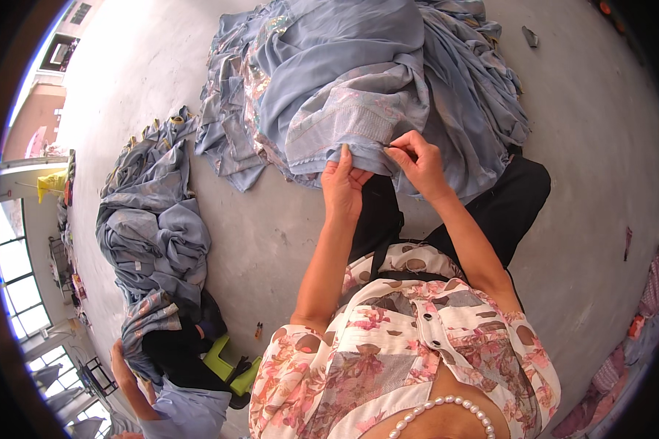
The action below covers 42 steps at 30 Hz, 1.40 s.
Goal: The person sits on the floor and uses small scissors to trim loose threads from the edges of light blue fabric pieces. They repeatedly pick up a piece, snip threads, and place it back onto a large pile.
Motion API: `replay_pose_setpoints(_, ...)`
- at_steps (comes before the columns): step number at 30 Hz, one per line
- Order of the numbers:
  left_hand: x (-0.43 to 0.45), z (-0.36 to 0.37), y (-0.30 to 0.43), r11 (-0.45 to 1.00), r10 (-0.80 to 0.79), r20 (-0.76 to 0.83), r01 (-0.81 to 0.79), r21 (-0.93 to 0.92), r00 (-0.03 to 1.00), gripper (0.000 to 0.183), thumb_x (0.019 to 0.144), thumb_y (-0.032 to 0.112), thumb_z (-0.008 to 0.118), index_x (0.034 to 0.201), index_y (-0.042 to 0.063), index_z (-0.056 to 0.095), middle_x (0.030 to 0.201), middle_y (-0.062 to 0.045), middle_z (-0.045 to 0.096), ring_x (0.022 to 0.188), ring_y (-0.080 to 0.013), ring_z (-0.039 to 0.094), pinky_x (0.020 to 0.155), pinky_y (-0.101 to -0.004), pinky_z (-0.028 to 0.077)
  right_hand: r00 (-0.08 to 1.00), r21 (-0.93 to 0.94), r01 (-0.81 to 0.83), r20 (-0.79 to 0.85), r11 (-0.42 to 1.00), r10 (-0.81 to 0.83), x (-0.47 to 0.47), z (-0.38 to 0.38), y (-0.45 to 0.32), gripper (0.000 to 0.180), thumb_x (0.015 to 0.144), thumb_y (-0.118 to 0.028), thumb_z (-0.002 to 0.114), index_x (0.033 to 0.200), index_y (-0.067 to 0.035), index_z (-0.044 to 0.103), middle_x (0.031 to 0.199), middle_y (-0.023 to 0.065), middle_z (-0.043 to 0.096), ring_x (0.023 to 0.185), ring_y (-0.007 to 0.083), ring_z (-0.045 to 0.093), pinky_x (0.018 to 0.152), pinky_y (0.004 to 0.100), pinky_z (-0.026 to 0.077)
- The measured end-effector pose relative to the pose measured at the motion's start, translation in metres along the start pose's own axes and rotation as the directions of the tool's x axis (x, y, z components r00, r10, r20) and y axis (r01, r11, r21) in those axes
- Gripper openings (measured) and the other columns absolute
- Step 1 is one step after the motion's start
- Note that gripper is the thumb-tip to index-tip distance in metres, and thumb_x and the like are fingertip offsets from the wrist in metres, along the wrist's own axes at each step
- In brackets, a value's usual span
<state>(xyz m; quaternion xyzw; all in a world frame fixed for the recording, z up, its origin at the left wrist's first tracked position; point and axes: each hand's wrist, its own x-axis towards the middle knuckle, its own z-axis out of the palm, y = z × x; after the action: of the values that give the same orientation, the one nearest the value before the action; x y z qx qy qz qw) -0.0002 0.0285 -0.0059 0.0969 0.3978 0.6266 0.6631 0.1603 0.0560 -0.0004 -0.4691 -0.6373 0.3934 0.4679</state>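
Observation:
A large heap of blue-grey fabric (340, 33) lies on the floor in front of me and reaches over my knees. Its near edge is a patterned hem band (357, 123) with stitched rows and a plain blue border. My left hand (345, 184) grips this border from below, thumb on top. Just right of it, my right hand (420, 164) pinches a small dark thin tool (386, 145) whose tip meets the cloth at the hem. The fingers hide most of the tool, so its exact kind cannot be told.
At left, another person (181, 406) sits by a second pile of blue-grey fabric (159, 219). A lime-green plastic item (233, 365) and a small orange-and-black object (258, 330) are on the concrete floor (252, 263). More cloth (609, 373) lies along the right edge.

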Motion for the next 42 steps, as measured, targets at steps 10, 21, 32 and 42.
replay_pose_setpoints(10, -0.002, 0.006, 0.002, 0.991, 0.064, 0.017, -0.066, 0.114, 0.998, 0.018, 0.093, 0.019, 0.055, 0.099, 0.002, 0.055, 0.093, -0.01, 0.066, 0.08, -0.0197, 0.068, 0.068, -0.0335, 0.057, 0.995, -0.121, 0.023, 0.099, 0.992, -0.011, 0.004, -0.001, -0.007, 0.026, 0.081, -0.023, 0.07, 0.086, -0.002, 0.055, 0.063, 0.0073, 0.06, 0.055, 0.0143, 0.059, 0.053, 0.0263, 0.045)
replay_pose_setpoints(21, -0.005, 0.009, 0.004, 0.989, 0.103, 0.024, -0.105, 0.1, 0.994, 0.021, 0.093, 0.019, 0.054, 0.101, 0.0, 0.056, 0.093, -0.011, 0.067, 0.079, -0.019, 0.068, 0.071, -0.0334, 0.057, 0.998, -0.106, 0.045, 0.044, 0.993, -0.041, 0.007, -0.006, -0.004, 0.028, 0.078, -0.025, 0.073, 0.087, -0.003, 0.056, 0.063, 0.0066, 0.058, 0.054, 0.0151, 0.056, 0.053, 0.0264, 0.045)
replay_pose_setpoints(32, -0.002, 0.002, -0.002, 0.967, 0.133, 0.055, -0.142, 0.214, 0.99, 0.023, 0.093, 0.021, 0.055, 0.094, -0.002, 0.06, 0.089, -0.01, 0.067, 0.076, -0.0158, 0.066, 0.071, -0.0292, 0.055, 0.964, -0.345, 0.244, 0.189, 0.906, -0.188, 0.025, 0.004, -0.025, 0.02, 0.081, -0.015, 0.07, 0.087, -0.002, 0.055, 0.064, 0.0066, 0.059, 0.057, 0.0117, 0.058, 0.054, 0.0255, 0.045)
replay_pose_setpoints(42, 0.002, -0.005, -0.005, 0.976, 0.125, 0.013, -0.125, 0.179, 0.992, 0.021, 0.093, 0.02, 0.055, 0.095, 0.0, 0.059, 0.089, -0.01, 0.067, 0.076, -0.0177, 0.067, 0.069, -0.0303, 0.055, 0.996, 0.078, -0.083, 0.021, 0.994, 0.081, 0.022, -0.009, -0.018, 0.026, 0.08, -0.019, 0.072, 0.088, 0.0, 0.056, 0.067, 0.0048, 0.061, 0.062, 0.0078, 0.057, 0.059, 0.0224, 0.047)
